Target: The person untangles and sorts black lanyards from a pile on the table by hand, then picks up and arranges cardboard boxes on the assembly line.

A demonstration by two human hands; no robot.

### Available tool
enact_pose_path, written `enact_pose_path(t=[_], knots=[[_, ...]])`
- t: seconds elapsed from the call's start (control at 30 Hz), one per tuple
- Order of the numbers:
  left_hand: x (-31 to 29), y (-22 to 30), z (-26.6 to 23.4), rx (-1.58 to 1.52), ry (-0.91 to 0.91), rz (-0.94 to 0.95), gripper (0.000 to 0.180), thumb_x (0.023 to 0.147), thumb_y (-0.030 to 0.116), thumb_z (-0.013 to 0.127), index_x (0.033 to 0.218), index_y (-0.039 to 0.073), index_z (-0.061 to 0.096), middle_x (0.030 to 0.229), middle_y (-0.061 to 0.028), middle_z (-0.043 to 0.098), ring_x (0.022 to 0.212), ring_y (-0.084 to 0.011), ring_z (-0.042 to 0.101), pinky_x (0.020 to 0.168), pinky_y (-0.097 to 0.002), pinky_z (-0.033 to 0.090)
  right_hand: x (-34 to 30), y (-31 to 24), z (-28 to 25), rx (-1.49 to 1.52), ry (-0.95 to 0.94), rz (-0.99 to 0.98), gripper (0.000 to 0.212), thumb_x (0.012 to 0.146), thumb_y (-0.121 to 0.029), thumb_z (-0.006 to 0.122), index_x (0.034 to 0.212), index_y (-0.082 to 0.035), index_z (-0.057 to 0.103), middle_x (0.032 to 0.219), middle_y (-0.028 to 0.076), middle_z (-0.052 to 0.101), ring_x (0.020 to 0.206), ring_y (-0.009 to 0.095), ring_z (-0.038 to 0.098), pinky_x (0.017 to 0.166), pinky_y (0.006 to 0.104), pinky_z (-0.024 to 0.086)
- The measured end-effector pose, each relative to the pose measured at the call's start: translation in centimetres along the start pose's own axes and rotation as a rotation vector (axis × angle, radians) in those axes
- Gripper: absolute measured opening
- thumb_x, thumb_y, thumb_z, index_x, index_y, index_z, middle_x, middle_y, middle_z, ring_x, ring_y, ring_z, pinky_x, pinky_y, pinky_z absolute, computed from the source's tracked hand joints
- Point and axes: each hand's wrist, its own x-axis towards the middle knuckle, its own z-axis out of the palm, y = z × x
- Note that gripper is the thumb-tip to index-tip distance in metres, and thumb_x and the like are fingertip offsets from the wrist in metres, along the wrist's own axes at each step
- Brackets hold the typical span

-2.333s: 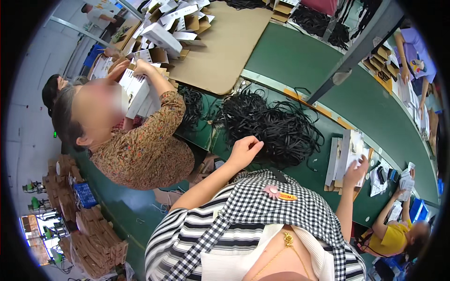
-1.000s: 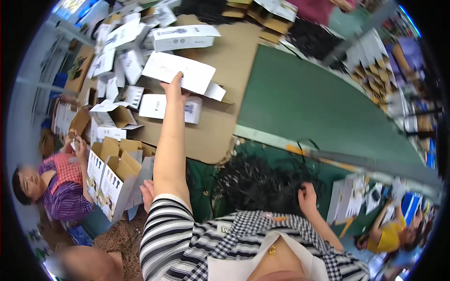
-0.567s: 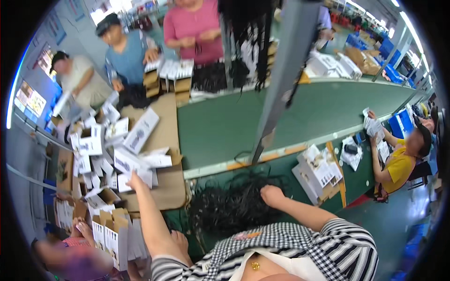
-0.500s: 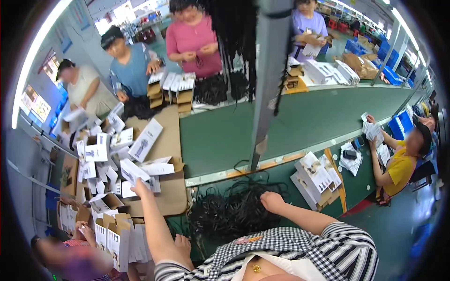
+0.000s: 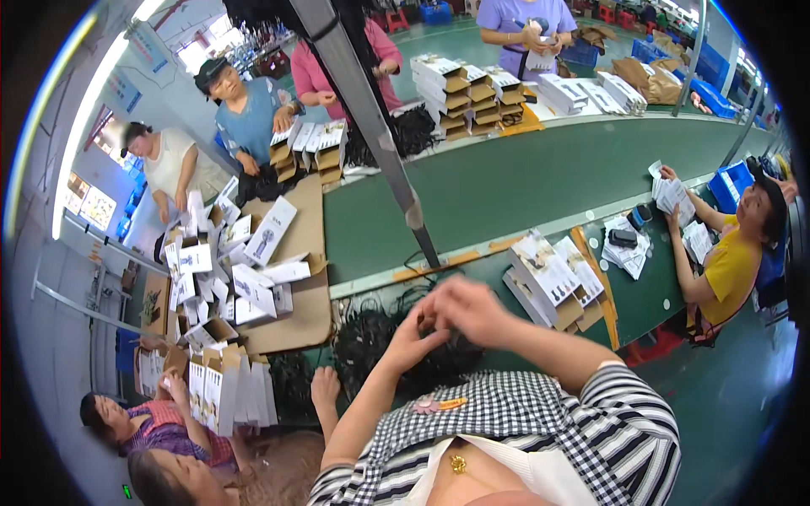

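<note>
Above a heap of black straps or cords, my left hand and my right hand meet. The fingers of both are curled in toward each other. Anything between them is too small or hidden to make out. White printed cartons lie in a jumbled pile to the left, apart from my left hand. Right of my right hand, a stack of white cartons with brown open ends stands on the green bench.
A metal post rises beyond my hands. Cardboard lies under the carton pile. A co-worker's hand rests close to my left forearm. At the right, a person in yellow holds white papers. Several people stand across the bench.
My left hand has left a white carton in the pile and come right. My right hand has risen off the black heap to meet it. The view has shifted, showing another person at lower left.
</note>
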Motion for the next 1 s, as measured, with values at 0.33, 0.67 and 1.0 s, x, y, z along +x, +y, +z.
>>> enact_pose_path(t=[0.33,0.67,1.0], knots=[[-6.6,7.3,-1.5,-0.058,0.188,-0.078,0.008,0.085,0.007,0.058,0.085,-0.001,0.058,0.076,-0.0035,0.059,0.071,-0.0137,0.054,0.069,-0.025,0.042,-5.0,-10.2,-16.8,-0.018,0.677,-0.327,0.024,0.087,-0.019,0.058,0.094,0.004,0.058,0.091,0.015,0.064,0.081,0.021,0.062,0.076,0.0301,0.049],[-1.9,16.5,4.3,-0.408,0.222,0.221,0.016,0.091,0.014,0.047,0.079,0.004,0.05,0.079,-0.0064,0.056,0.067,-0.0157,0.049,0.062,-0.0271,0.039,-3.5,-3.1,3.0,0.417,-0.62,0.238,0.022,0.085,-0.019,0.058,0.099,-0.001,0.057,0.076,0.002,0.055,0.074,0.011,0.055,0.067,0.0254,0.043],[-3.0,16.8,3.0,-0.504,0.295,0.116,0.028,0.096,0.022,0.041,0.075,0.005,0.047,0.06,-0.0033,0.044,0.049,-0.011,0.037,0.045,-0.0235,0.031,0.8,-2.5,3.2,0.243,-0.203,-0.121,0.042,0.083,-0.028,0.064,0.109,0.002,0.05,0.108,0.011,0.052,0.103,0.019,0.048,0.087,0.0331,0.041]])
